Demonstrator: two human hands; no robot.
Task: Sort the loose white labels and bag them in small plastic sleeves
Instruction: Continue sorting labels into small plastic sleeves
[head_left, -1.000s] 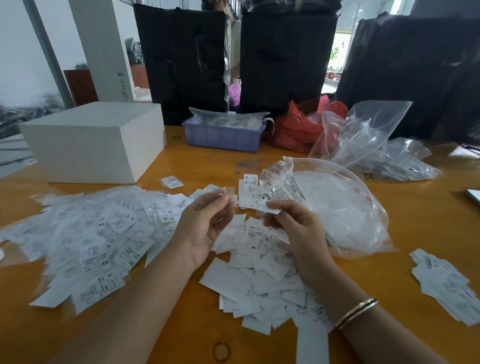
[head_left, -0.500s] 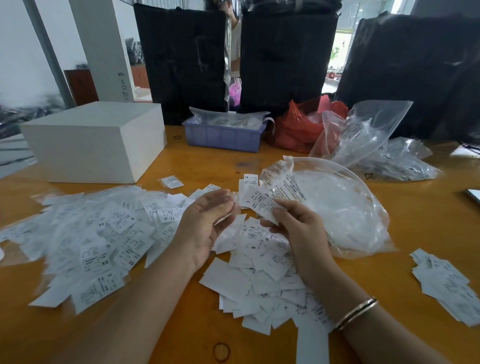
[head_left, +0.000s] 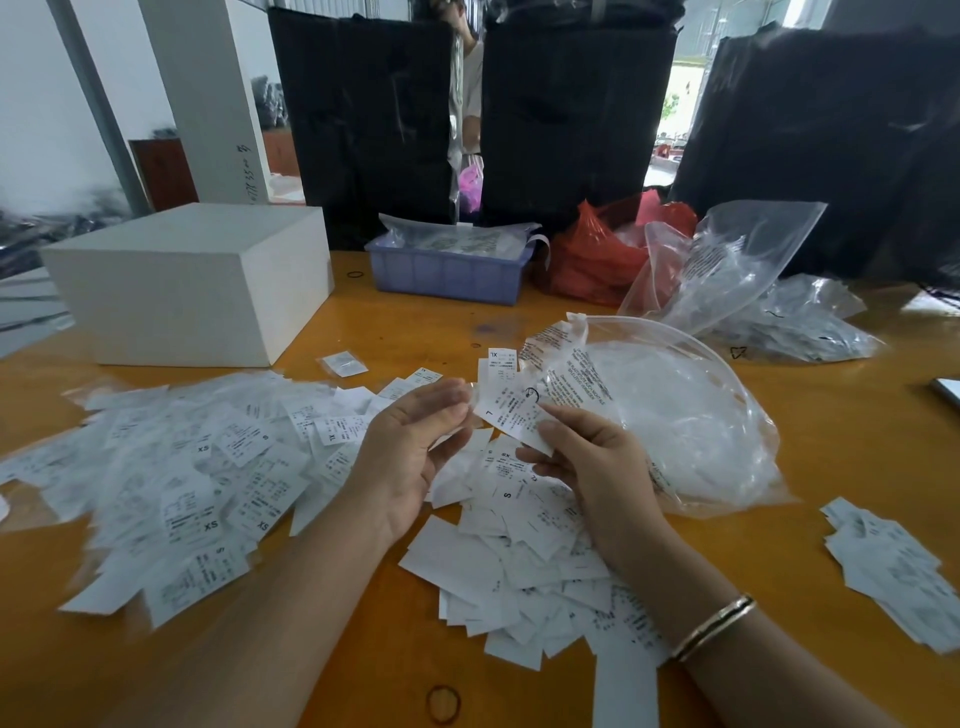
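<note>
Label (head_left: 511, 413) is sitting in my right hand (head_left: 592, 467), thumb and fingertips pinching its lower corner so its long axis is running up and away to the left, toward my other palm. My left hand (head_left: 410, 447) is hovering just beside it, fingers relaxed and slightly cupped, palm turned inward; something thin and clear may be lying against those fingertips, but blur is hiding it and I cannot tell. The free end of the label is pointing straight at my left fingers, so that hand is the nearer one for taking it or steadying a sleeve.

Beneath my wrists the unsorted heap (head_left: 524, 561) is lying between both forearms, many pieces face down. To my left the sleeved pile (head_left: 171, 467) is spreading wide across the table (head_left: 841, 467), sizes XS and S showing. Just behind my right hand the big clear bag (head_left: 675, 415) is gaping open. A smaller stack (head_left: 893, 561) is resting well apart at the right edge. Farther back the white box (head_left: 192, 280), the tray (head_left: 447, 270) and the red bag (head_left: 587, 260) are standing in a row. I am judging the next move as a short pass leftward.
</note>
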